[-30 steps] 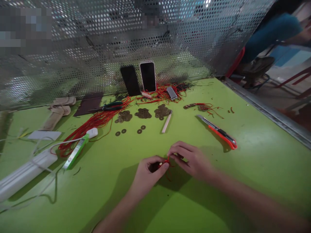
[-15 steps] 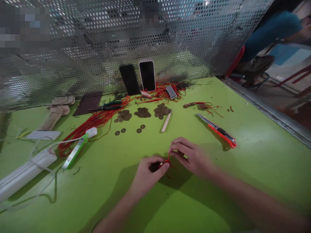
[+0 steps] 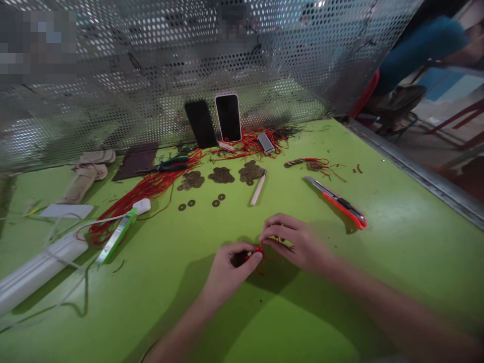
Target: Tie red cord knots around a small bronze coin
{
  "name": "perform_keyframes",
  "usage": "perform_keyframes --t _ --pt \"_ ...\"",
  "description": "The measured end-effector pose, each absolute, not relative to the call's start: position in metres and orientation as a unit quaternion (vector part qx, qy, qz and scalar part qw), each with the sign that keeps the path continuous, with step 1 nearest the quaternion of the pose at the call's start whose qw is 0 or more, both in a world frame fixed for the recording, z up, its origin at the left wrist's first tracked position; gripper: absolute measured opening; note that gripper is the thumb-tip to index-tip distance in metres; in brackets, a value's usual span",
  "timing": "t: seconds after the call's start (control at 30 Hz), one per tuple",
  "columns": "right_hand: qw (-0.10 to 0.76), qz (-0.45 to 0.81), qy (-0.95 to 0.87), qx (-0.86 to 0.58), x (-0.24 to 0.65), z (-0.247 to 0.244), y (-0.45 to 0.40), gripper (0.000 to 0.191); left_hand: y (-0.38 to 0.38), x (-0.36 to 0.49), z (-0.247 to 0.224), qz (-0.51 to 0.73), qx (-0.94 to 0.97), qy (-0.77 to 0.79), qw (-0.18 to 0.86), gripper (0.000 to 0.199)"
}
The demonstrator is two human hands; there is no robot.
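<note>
Between thumb and fingers, my left hand point(image 3: 233, 269) pinches a small knotted piece of red cord point(image 3: 259, 250). A little pale bit shows beside the knot, too small to name. My right hand point(image 3: 297, 242) is closed at the fingertips on a strand of that cord, just above and right of the knot. Something yellowish shows between its fingers, but I cannot make it out. Beyond my hands lie a few loose holed coins point(image 3: 216, 203) and a pale-handled pointed tool point(image 3: 259, 187). An orange utility knife point(image 3: 342, 204) rests to the right with its blade out.
Coin piles point(image 3: 221, 175) lie mid-table, near a bundle of red cords point(image 3: 132, 204) and pliers point(image 3: 172, 164). Two phones point(image 3: 228, 118) lean on the perforated metal screen point(image 3: 159, 75). A power strip point(image 3: 41, 269) is at left. A person in a blue sleeve point(image 3: 423, 50) sits beyond the right edge.
My right fingertips have drawn slightly closer to the knot, and the strand between them looks shorter. The left hand keeps its pinch. The whole view has shifted very slightly.
</note>
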State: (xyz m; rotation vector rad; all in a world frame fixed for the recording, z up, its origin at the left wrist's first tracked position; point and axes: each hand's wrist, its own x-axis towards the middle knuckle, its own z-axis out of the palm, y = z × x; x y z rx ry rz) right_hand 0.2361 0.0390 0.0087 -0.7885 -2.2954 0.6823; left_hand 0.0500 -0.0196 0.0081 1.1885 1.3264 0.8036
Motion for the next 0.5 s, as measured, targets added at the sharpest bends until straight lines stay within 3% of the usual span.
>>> perform_keyframes --t 0.27,0.5 --pt "0.369 0.309 -0.800 -0.357 0.2363 0.0136 0.0424 0.010 -0.0211 0.0501 0.0108 0.263 0.571 0.543 0.556 0.022" --pt "0.419 0.281 -0.759 -0.411 0.2400 0.0157 0.0461 0.009 -0.0212 0.0522 0.0163 0.246 0.584 0.540 0.554 0.020"
